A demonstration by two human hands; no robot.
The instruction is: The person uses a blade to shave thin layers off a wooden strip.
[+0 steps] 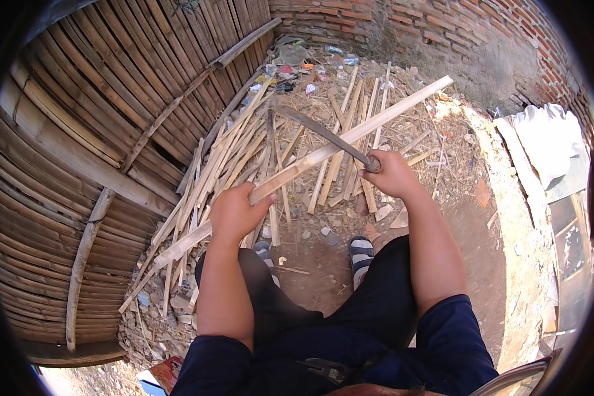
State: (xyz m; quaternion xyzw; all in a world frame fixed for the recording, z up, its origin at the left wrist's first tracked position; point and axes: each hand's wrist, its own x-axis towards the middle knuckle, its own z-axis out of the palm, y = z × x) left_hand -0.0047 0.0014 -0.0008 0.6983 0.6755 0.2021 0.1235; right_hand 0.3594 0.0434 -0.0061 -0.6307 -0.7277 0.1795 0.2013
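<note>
My left hand (236, 212) grips a long pale bamboo strip (389, 109) near its lower half; the strip slants from lower left up to the upper right. My right hand (391, 173) is closed on the handle of a curved dark blade (323, 135). The blade lies across the strip's upper side, pointing up and left. Both hands are held above a heap of split bamboo pieces (244, 148) on the ground.
A woven bamboo fence (92, 125) curves along the left. A brick wall (435, 26) stands at the back, with litter (297, 63) at its foot. My sandalled feet (361, 251) rest on bare dirt. White cloth (548, 135) lies on a low wall at right.
</note>
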